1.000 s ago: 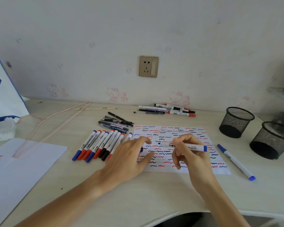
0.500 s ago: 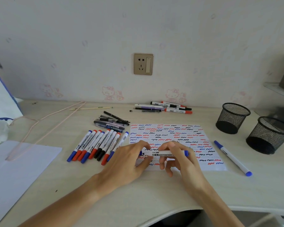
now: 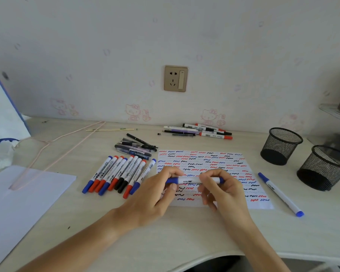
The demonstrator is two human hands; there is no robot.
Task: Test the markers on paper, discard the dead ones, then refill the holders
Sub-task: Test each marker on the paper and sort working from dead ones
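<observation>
Both hands hold one blue whiteboard marker level above the test paper, which is covered in red, blue and black squiggles. My left hand pinches its blue cap end; my right hand grips the barrel toward the other end. A row of several blue, red and black markers lies left of the paper. Another blue marker lies right of the paper. Two black mesh holders stand at the right.
Dark pens lie piled behind the marker row, and more markers lie by the wall. A white sheet and a pink wire hanger are at the left, a white bag at far left.
My right hand brought the marker left and level to my left hand. My left hand has closed on the cap end; before, it lay on the paper.
</observation>
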